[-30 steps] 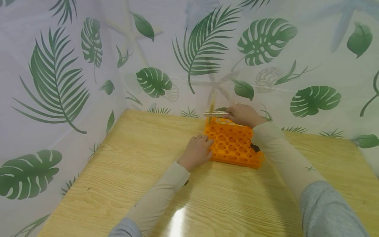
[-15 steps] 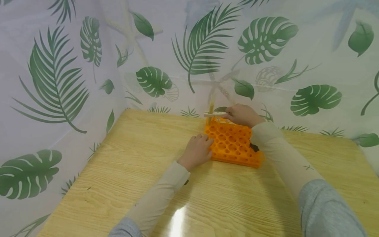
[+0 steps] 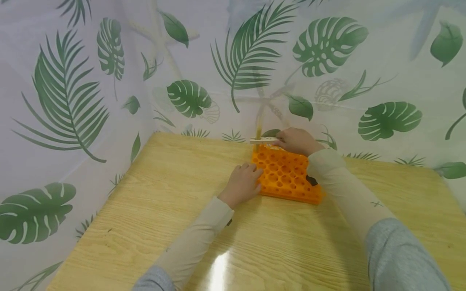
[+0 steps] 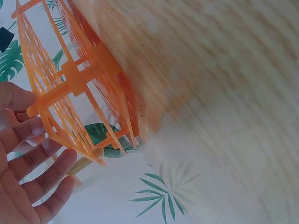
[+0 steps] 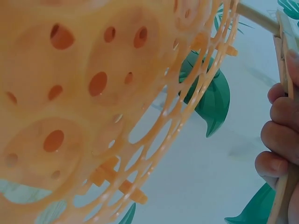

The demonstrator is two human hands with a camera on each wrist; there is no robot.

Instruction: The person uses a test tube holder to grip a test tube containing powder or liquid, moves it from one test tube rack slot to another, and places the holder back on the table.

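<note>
An orange test tube rack [image 3: 287, 173], full of round holes, stands on the wooden table. My left hand [image 3: 242, 184] holds its left end; in the left wrist view the thumb and curled fingers [image 4: 35, 161] lie around the rack's corner. Behind the rack, my right hand [image 3: 296, 141] grips a wooden test tube clamp [image 3: 268, 140], fingers wrapped round its handle in the right wrist view. The clamp points left, and its tip crosses a yellowish test tube [image 3: 259, 131], upright at the rack's back left corner. The tube [image 5: 257, 17] meets the clamp's end in the right wrist view.
The light wooden tabletop [image 3: 171, 173] runs back to a white curtain [image 3: 204, 48] printed with green leaves. A dark piece [image 3: 312, 180] shows by the right wrist, overlapping the rack's right side.
The tube's top stands slightly lower against the curtain than one second ago. Both hands keep nearly the same place, and the head view has tilted slightly.
</note>
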